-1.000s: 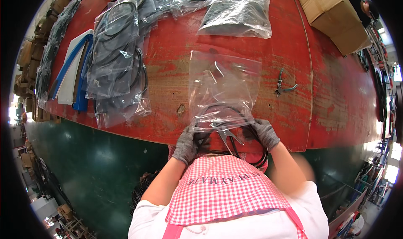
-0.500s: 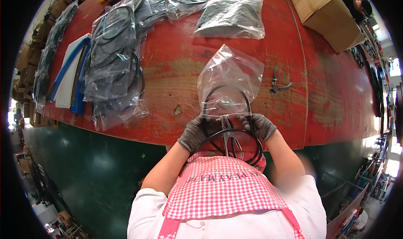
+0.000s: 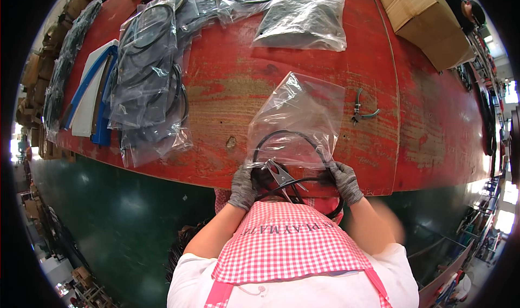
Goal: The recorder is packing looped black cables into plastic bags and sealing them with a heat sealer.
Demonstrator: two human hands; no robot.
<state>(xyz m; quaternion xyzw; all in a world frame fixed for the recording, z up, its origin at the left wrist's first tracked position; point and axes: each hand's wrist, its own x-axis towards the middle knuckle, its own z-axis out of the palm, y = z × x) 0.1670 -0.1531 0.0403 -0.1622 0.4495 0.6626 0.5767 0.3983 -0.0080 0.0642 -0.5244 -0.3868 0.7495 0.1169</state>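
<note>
Before me at the table's near edge, a clear plastic bag lies with its mouth toward me. A looped black cable is partly inside it; the rest of the coil hangs out over the edge. A metal spring clamp on the cable sits outside the mouth, tilted. My left hand, in a grey glove, is closed at the left side of the coil and the bag's mouth. Opposite, my gloved right hand grips the cable and the bag's right corner, thumb on top.
Green-handled pliers lie right of the bag. Bagged black cables pile up at the left, beside a blue and white tool-like frame. A filled plastic bag lies farther back. A cardboard box stands far right.
The cable coil and bag have shifted toward me, and both hands have come nearer with them. The spring clamp has swung to the left, and the bag lies flatter.
</note>
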